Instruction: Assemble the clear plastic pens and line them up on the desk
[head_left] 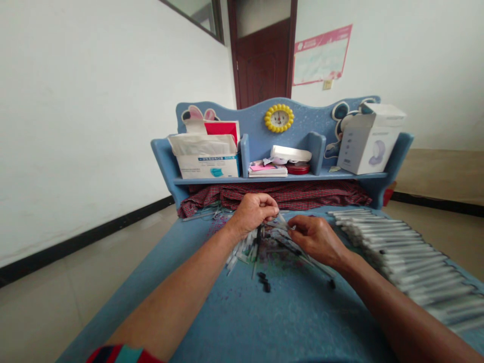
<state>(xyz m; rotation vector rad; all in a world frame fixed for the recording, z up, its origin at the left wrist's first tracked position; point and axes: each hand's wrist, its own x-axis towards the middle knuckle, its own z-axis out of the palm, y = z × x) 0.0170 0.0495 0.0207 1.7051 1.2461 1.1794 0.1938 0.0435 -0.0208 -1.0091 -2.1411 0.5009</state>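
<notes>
My left hand (254,212) is curled closed over a bundle of thin clear plastic pens or tubes (242,249) that hangs down from its grip onto the blue desk (287,312). My right hand (315,238) is closed in a pinch on one thin clear piece (282,221) that points up toward the left hand. The two hands almost touch above a loose heap of similar pieces. Small black caps (263,281) lie on the desk just in front of the hands.
A long row of finished white pens (408,262) is laid out along the desk's right side. Behind the hands lies a red checked cloth (280,194). The blue shelf holds a mask box (208,160), papers, a yellow clock (279,118) and a white box (368,141).
</notes>
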